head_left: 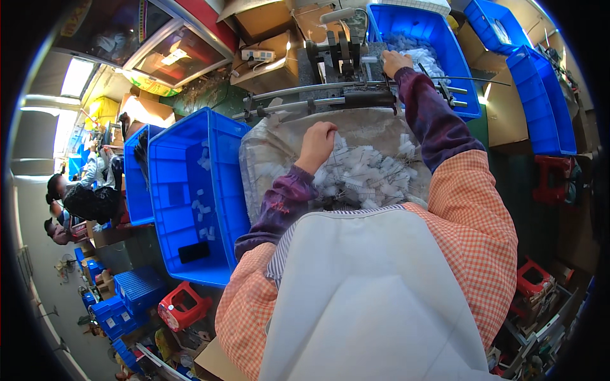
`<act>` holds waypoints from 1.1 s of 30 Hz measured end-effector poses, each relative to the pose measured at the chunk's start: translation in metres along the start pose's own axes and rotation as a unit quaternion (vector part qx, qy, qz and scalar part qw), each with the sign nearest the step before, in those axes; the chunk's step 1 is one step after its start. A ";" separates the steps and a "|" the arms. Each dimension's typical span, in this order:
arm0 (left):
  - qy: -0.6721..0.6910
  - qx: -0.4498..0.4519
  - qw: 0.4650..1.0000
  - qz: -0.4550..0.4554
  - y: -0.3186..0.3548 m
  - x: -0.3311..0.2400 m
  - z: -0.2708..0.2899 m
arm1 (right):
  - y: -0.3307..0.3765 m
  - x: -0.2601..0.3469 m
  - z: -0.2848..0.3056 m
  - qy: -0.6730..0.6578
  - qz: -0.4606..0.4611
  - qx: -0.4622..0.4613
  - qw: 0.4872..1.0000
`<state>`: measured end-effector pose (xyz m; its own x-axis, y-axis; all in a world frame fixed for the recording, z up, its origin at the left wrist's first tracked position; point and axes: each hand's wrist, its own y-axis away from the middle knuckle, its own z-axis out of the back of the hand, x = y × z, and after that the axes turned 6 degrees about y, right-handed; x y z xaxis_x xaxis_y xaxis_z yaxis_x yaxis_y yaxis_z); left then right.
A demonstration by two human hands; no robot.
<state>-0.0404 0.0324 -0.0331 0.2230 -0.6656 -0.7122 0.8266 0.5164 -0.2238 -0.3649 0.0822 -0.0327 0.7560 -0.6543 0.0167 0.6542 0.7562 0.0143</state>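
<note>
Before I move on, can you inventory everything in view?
Small pieces: many, white, central heap
Sheet: one, beige, under heap
Machine: one, dark, top centre
Bins: at least five, blue, both sides
Flat object: one, black, in large left bin
Cardboard boxes: several, brown, top and right
Stools: at least three, red, both sides
Other people: at least two, colours unclear, far left
Apron: one, pale grey, lower centre
Sleeves: two, orange-checked, purple cuffs, flanking apron
Left grip: one, bare, at heap's edge
Right grip: one, bare, beside machine
</note>
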 end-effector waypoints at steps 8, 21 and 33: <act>0.067 -0.115 0.990 -0.037 -0.017 -0.034 0.021 | 0.009 -0.023 0.041 -0.140 -0.133 -0.278 0.941; 0.015 -0.052 0.998 0.008 -0.015 -0.007 -0.004 | 0.071 0.043 0.021 -0.250 0.169 -0.041 0.952; -0.146 0.295 0.939 0.095 -0.016 0.023 -0.038 | 0.008 0.035 -0.014 -0.018 0.049 -0.150 0.987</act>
<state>-0.0686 0.0293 -0.0709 0.4564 -0.7557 -0.4698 0.8809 0.3092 0.3583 -0.3330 0.0659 -0.0462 0.8185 -0.5733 0.0382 0.5588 0.7788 -0.2850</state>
